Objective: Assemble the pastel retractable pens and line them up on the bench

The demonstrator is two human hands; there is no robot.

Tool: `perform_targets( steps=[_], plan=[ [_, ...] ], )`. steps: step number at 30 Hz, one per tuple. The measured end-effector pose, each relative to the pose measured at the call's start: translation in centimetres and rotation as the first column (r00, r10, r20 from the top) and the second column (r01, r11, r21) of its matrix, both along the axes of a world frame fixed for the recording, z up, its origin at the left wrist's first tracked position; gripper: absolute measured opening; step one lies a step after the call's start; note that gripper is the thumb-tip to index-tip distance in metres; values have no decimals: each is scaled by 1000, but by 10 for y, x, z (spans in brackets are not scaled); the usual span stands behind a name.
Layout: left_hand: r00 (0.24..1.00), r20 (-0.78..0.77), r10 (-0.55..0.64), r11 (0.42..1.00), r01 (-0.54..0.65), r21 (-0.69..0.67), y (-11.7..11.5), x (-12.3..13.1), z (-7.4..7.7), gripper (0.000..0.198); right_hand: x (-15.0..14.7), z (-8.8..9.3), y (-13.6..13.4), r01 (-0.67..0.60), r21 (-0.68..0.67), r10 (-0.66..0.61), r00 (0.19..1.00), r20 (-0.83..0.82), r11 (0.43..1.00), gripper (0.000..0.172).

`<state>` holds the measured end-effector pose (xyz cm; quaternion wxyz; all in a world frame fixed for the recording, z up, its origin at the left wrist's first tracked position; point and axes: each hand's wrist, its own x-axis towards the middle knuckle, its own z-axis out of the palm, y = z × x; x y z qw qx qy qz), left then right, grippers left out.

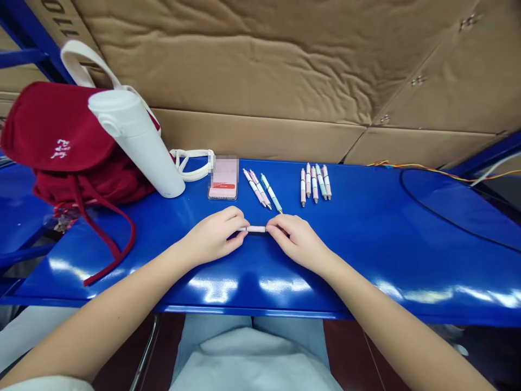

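A slim pink-and-white pen (256,229) lies level between my two hands, just above or on the blue table; I cannot tell which. My left hand (217,233) pinches its left end between thumb and fingertips. At the other end, the thumb and fingers of my right hand (299,239) close on the tip. My fingers hide both ends of the pen. Just beyond my hands lie two pink pens (256,188) and a mint-green pen (272,193), slanted. Farther right, several pastel pens (315,183) lie side by side in a row.
A phone (223,178) lies behind my left hand. To the left, a white bottle (138,144) leans against a red backpack (81,141) with straps trailing onto the blue table (378,233). Cardboard (252,76) walls the back. A black cable (443,209) crosses the right side.
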<state>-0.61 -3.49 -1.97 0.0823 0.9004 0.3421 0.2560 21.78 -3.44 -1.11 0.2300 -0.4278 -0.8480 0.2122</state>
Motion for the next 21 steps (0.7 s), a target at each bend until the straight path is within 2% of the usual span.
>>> perform_targets(
  steps=[2, 5, 9, 12, 16, 21],
  plan=[
    [1000, -5, -2, 1000, 2, 3, 0, 0, 0, 15, 0, 0, 0, -6, 13, 6, 1000, 6, 1000, 15],
    [1000, -7, -2, 1000, 2, 10, 0, 0, 0, 15, 2, -1, 1, -16, 40, 17, 999, -32, 999, 6],
    [1000, -3, 12, 1000, -12, 16, 2, -1, -2, 16, 3, -1, 1, -5, 87, 12, 997, -80, 996, 8],
    [1000, -12, 27, 1000, -27, -10, 4, -3, -3, 17, 7, -1, 3, 17, 82, -13, 998, -57, 996, 6],
    [997, -43, 67, 998, -66, 4, 8, -8, -2, 19, 21, 2, 9, 41, 91, -39, 999, -26, 995, 17],
    [982, -145, 117, 993, -119, -8, 16, -14, -2, 20, 34, 0, 16, 34, 49, -36, 999, 40, 998, 16]
  ],
)
